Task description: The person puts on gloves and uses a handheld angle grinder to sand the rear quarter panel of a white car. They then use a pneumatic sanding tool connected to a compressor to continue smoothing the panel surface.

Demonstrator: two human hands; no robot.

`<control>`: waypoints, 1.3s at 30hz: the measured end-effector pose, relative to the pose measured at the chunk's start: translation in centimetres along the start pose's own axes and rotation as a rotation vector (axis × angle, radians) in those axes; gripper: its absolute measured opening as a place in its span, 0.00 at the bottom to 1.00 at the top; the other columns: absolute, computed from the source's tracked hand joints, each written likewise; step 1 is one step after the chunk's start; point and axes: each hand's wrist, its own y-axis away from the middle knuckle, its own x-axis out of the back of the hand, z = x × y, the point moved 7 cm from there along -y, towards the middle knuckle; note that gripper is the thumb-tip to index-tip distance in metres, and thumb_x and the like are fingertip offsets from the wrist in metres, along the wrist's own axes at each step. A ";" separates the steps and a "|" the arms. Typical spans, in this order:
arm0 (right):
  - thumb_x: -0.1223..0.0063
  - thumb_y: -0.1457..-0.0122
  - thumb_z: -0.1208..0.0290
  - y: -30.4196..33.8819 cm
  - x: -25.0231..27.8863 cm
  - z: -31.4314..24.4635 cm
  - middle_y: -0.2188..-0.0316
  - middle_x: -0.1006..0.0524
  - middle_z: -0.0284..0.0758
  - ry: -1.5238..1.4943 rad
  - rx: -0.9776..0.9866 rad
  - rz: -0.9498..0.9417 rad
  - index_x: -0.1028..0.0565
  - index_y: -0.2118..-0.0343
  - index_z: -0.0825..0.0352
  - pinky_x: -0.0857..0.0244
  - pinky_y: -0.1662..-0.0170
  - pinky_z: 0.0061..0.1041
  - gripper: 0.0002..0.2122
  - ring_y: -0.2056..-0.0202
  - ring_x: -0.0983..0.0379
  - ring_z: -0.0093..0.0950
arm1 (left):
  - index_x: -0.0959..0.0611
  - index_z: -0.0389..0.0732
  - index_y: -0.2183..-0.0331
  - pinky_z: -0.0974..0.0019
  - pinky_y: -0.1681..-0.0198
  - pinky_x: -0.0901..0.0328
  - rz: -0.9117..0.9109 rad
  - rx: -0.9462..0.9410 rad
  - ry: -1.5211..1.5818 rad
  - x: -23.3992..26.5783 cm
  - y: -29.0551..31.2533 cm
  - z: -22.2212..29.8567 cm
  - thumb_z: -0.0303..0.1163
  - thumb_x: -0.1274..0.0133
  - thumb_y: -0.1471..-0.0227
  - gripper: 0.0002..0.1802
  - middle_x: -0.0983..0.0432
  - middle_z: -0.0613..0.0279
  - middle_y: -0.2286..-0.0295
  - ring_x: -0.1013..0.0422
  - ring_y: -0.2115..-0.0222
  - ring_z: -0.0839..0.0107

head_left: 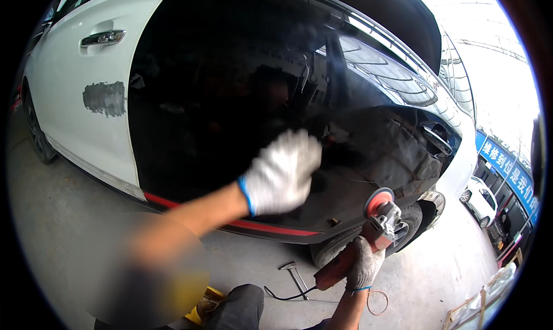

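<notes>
My left hand (283, 171), in a white knit glove with a blue cuff, is raised in front of the glossy black car door (196, 111). Its fingers look spread but are slightly blurred, and whether they touch the panel I cannot tell. In my gloved right hand (367, 265) is a red angle grinder (340, 266), gripped round its body. The grinder's round red disc (378, 201) points up, close to the lower rear of the car and its rear wheel. Dull, dusty, scuffed patches mark the dark panel near the rear door handle (436, 138).
A hammer (297, 279) lies on the concrete floor below the car, beside the grinder's black cord (282, 298). The white front door (80, 70) has a grey sanded patch (105, 99). A yellow package (206, 304) sits by my leg. Another white car (479, 200) stands far right.
</notes>
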 end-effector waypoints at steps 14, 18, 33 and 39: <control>0.34 0.56 0.72 -5.1 -6.1 -13.1 0.58 0.24 0.38 0.200 0.315 -0.015 0.30 0.51 0.71 0.33 0.52 0.28 0.27 0.59 0.27 0.28 | 0.37 0.34 0.39 0.49 0.31 0.66 0.100 -0.134 -0.534 2.9 -4.4 -6.8 0.64 0.56 0.47 0.48 0.46 0.50 0.37 0.53 0.34 0.55; 0.34 0.56 0.70 -5.4 -9.6 -15.7 0.59 0.23 0.39 0.206 0.375 -0.075 0.30 0.52 0.71 0.33 0.52 0.28 0.27 0.58 0.26 0.29 | 0.36 0.32 0.40 0.49 0.32 0.65 0.229 -0.051 -0.546 5.1 -6.1 -8.2 0.62 0.54 0.47 0.48 0.45 0.47 0.38 0.52 0.35 0.53; 0.31 0.58 0.57 -2.4 -21.3 -19.9 0.66 0.20 0.48 0.445 0.504 -0.249 0.30 0.59 0.71 0.29 0.57 0.35 0.29 0.62 0.21 0.44 | 0.41 0.34 0.42 0.57 0.47 0.33 -0.164 0.726 0.898 -5.2 2.9 2.4 0.58 0.35 0.67 0.59 0.29 0.42 0.52 0.28 0.52 0.50; 0.33 0.57 0.53 -2.2 -22.2 -19.2 0.69 0.21 0.50 0.625 0.538 -0.207 0.31 0.59 0.72 0.29 0.59 0.39 0.30 0.64 0.22 0.48 | 0.34 0.34 0.48 0.62 0.57 0.27 -0.107 0.717 0.866 -8.6 2.0 1.5 0.54 0.32 0.71 0.52 0.20 0.54 0.67 0.21 0.66 0.61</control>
